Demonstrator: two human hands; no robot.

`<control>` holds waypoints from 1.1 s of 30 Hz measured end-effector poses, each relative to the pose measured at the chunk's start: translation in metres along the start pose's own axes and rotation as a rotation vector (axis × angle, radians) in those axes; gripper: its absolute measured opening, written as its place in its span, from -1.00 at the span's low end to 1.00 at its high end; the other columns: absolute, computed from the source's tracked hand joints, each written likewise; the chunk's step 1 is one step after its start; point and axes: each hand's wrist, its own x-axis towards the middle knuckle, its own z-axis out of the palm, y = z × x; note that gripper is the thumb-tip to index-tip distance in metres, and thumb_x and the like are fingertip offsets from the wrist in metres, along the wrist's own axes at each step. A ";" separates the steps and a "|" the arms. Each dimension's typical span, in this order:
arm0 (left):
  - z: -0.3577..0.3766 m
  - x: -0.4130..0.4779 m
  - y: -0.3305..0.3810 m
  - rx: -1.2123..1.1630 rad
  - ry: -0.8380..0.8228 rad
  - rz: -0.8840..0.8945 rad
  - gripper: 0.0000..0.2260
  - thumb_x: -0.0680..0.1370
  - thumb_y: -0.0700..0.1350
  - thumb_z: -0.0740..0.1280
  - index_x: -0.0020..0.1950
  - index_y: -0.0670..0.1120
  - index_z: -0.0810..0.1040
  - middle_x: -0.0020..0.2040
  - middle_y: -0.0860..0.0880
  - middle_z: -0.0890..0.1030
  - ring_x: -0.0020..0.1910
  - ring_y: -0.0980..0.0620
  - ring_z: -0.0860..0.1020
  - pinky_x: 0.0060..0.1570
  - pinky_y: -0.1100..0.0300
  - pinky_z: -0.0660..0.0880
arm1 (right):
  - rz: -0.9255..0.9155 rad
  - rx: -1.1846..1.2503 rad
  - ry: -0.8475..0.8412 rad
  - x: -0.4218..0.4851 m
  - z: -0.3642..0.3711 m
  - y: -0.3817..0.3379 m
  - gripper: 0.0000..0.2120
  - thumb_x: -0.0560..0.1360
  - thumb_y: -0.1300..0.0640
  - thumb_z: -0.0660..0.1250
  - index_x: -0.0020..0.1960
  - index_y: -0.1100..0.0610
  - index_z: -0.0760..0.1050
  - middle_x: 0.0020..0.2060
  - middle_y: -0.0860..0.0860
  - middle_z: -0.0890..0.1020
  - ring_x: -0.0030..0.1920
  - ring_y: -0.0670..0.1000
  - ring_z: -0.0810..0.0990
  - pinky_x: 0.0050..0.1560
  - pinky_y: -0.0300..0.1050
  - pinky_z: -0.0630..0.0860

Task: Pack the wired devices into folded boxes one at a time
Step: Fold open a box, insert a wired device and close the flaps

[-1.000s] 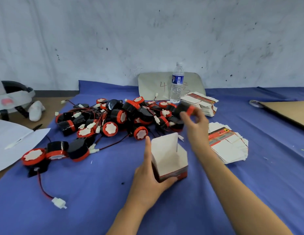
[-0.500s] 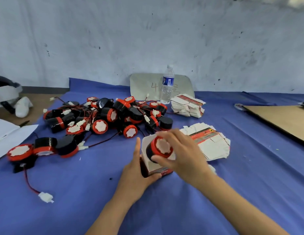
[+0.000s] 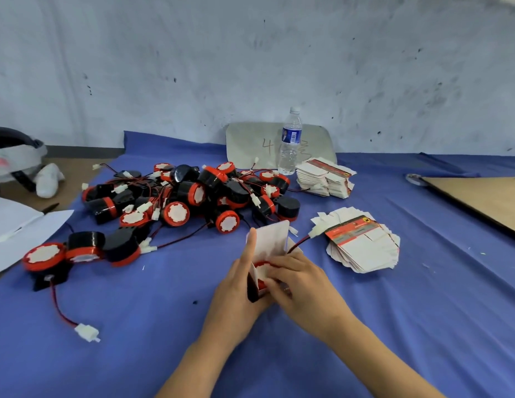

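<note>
Head view shows the left hand (image 3: 236, 288) wrapped round the open box (image 3: 272, 239) to steady it upright while the right hand (image 3: 302, 282), fingers curled on the device (image 3: 260, 272), seats it inside, its wire (image 3: 299, 244) trailing out over the rim.

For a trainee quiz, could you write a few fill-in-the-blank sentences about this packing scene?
The left hand holds an open ___ upright. The right hand presses a device into it; the device's red ___ trails out toward the stack of flat boxes. The loose devices lie piled on a ___ cloth.
Missing: box; wire; blue.
</note>
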 end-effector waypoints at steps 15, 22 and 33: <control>-0.003 0.001 0.004 0.011 -0.033 -0.024 0.02 0.38 0.11 0.52 0.39 0.52 -0.29 0.03 0.31 0.42 -0.04 0.57 0.37 -0.10 0.59 0.36 | 0.407 0.439 0.491 0.027 -0.025 0.024 -0.67 0.54 0.28 0.34 0.00 -0.19 0.49 -0.16 -0.12 0.65 -0.18 -0.11 0.57 -0.21 -0.45 0.41; -0.004 0.000 0.006 0.022 -0.040 -0.024 0.02 0.40 0.14 0.50 0.39 0.51 -0.32 0.03 0.39 0.38 -0.02 0.66 0.31 -0.11 0.65 0.31 | 0.312 0.270 0.285 0.027 -0.024 0.019 -0.68 0.58 0.34 0.23 0.28 0.12 0.52 -0.20 -0.23 0.50 -0.16 -0.26 0.49 -0.12 -0.49 0.33; -0.006 -0.001 0.013 -0.006 -0.037 0.003 0.04 0.41 0.07 0.52 0.39 0.51 -0.32 0.31 0.21 0.47 0.21 0.20 0.51 0.15 0.21 0.51 | 0.005 -0.334 0.099 0.011 -0.001 0.015 -0.57 0.07 0.35 0.63 -0.20 0.16 0.48 -0.50 -0.07 0.42 -0.29 0.02 0.42 -0.42 -0.19 0.43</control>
